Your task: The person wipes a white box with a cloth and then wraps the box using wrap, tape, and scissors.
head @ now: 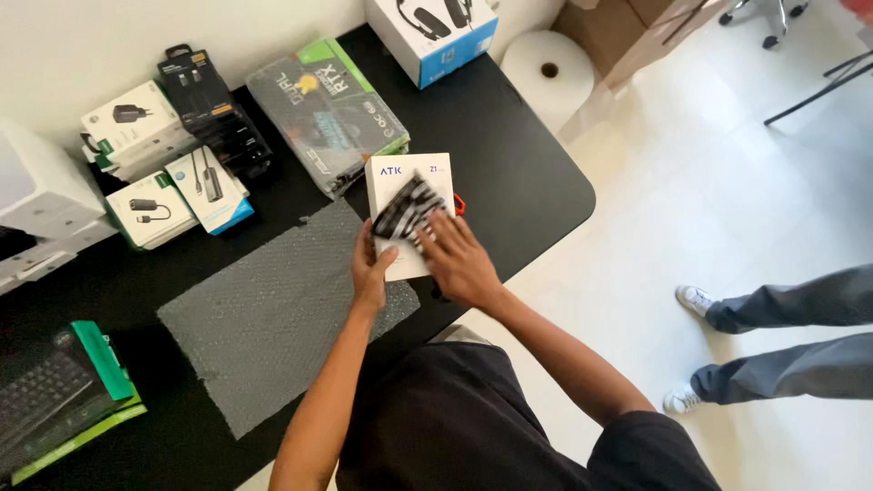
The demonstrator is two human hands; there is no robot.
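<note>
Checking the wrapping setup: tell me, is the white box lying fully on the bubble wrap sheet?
No: the white box only overlaps the bubble wrap sheet at its corner.
</note>
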